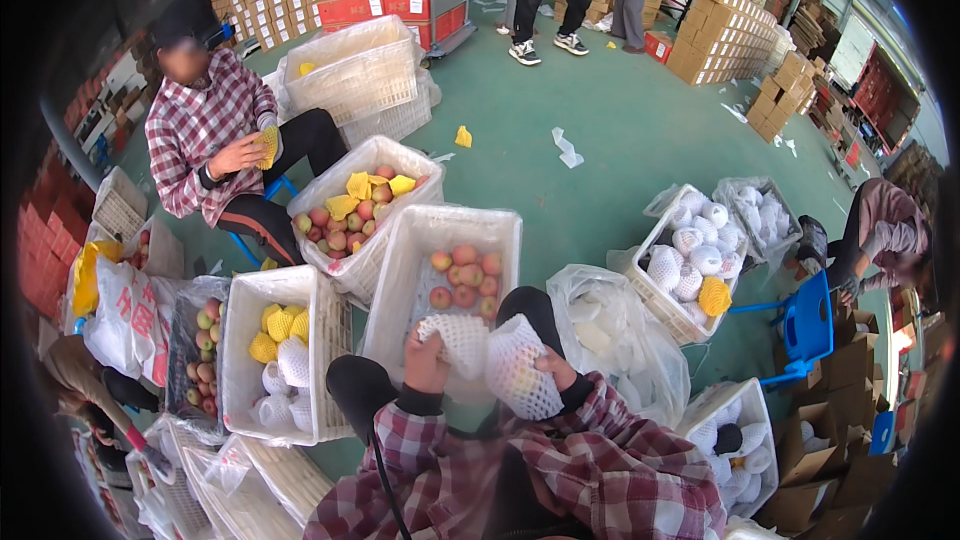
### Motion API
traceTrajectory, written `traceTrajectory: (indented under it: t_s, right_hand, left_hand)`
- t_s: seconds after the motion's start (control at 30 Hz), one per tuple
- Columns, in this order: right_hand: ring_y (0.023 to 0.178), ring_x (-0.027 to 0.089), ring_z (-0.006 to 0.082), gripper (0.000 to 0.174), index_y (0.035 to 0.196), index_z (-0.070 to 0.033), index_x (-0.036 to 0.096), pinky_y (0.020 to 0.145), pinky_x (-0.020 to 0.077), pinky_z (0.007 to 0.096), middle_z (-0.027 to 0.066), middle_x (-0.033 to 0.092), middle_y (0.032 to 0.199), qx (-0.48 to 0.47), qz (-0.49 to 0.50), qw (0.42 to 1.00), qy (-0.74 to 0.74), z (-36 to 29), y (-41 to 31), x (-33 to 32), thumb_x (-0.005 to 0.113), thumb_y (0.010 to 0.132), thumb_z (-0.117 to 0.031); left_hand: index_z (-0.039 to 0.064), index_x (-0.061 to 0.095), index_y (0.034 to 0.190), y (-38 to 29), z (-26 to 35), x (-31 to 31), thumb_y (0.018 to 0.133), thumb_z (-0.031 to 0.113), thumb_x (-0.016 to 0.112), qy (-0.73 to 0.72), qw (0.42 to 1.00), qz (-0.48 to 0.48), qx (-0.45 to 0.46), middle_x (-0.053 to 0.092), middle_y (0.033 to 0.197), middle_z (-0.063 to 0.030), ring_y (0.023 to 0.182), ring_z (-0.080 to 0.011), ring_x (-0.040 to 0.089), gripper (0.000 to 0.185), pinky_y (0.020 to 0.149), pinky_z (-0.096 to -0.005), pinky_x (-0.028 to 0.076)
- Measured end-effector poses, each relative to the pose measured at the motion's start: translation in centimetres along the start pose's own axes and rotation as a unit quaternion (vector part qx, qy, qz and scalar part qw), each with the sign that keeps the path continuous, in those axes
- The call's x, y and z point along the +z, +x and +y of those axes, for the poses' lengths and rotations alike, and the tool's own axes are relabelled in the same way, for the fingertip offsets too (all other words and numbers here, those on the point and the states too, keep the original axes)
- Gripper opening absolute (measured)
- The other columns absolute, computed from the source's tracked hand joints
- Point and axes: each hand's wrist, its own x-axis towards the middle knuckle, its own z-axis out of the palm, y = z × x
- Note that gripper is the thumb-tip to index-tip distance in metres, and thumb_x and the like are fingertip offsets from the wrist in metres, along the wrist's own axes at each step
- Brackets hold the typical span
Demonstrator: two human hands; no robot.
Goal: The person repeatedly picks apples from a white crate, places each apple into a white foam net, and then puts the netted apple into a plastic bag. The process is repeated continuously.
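My left hand (426,364) grips a white foam fruit net (459,343); whether fruit sits inside cannot be told. In my right hand (556,371) is a second white foam net (523,371), with a reddish-yellow apple showing faintly through its mesh. Both hands are over the near end of a white plastic crate (514,229). Several loose red apples (466,275) lie at the crate's bottom, beyond my hands. Right of my knee stands a clear plastic bag (637,337) with white foam nets in it.
At left a crate (322,360) holds yellow-netted and white-netted fruit. Beyond it, a lined crate (431,161) carries apples and yellow nets. A seated person (214,120) handles a yellow net. A crate of netted fruit (656,240) and a blue chair (806,322) are at right.
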Motion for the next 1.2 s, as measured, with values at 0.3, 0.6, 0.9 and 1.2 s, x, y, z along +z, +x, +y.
traceTrajectory:
  t_s: [0.3, 0.6, 0.9, 1.2]
  right_hand:
    - [0.106, 0.055, 0.0324, 0.057, 0.127, 0.002, 0.041, 0.090, 0.0460, 0.0444, 0.0192, 0.054, 0.118, -0.004, -0.037, 0.987, 0.156, 0.6, 0.1, -4.7, 0.054, 0.083, -0.030]
    - [0.102, 0.057, 0.0304, 0.067, 0.131, 0.001, 0.037, 0.089, 0.0456, 0.0417, 0.0186, 0.054, 0.118, -0.020, 0.059, 0.984, 0.164, 1.8, -0.4, -7.8, 0.048, 0.076, -0.037]
    - [0.101, 0.057, 0.0272, 0.054, 0.124, 0.002, 0.044, 0.089, 0.0458, 0.0393, 0.0174, 0.056, 0.114, 0.030, 0.080, 0.986, 0.143, 3.6, -1.2, -9.1, 0.047, 0.081, -0.030]
    - [0.110, 0.051, 0.0286, 0.051, 0.126, 0.002, 0.041, 0.092, 0.0431, 0.0423, 0.0163, 0.051, 0.120, 0.046, -0.141, 0.971, 0.187, 0.5, 0.8, -6.6, 0.050, 0.084, -0.026]
  left_hand:
    - [-0.006, 0.046, 0.118, 0.0, -0.1, -1.9, 0.083, 0.010, 0.049, -0.133, 0.966, -0.149, -0.162, 0.057, 0.112, -0.0185, 0.101, -0.0289, 0.059, 0.040, 0.088, -0.0422, 0.048]
    - [-0.001, 0.051, 0.116, -2.8, -2.5, -1.5, 0.076, 0.013, 0.060, 0.103, 0.885, -0.449, -0.069, 0.059, 0.109, -0.0094, 0.101, -0.0222, 0.056, 0.043, 0.090, -0.0370, 0.044]
    - [-0.001, 0.050, 0.118, -3.2, -0.8, -2.2, 0.073, 0.003, 0.063, 0.044, 0.871, -0.461, -0.165, 0.057, 0.115, -0.0117, 0.104, -0.0212, 0.055, 0.047, 0.092, -0.0349, 0.044]
    - [-0.001, 0.047, 0.121, -3.6, 2.3, 3.3, 0.076, 0.002, 0.065, 0.008, 0.937, -0.315, -0.150, 0.061, 0.106, -0.0098, 0.093, -0.0202, 0.061, 0.049, 0.080, -0.0341, 0.051]
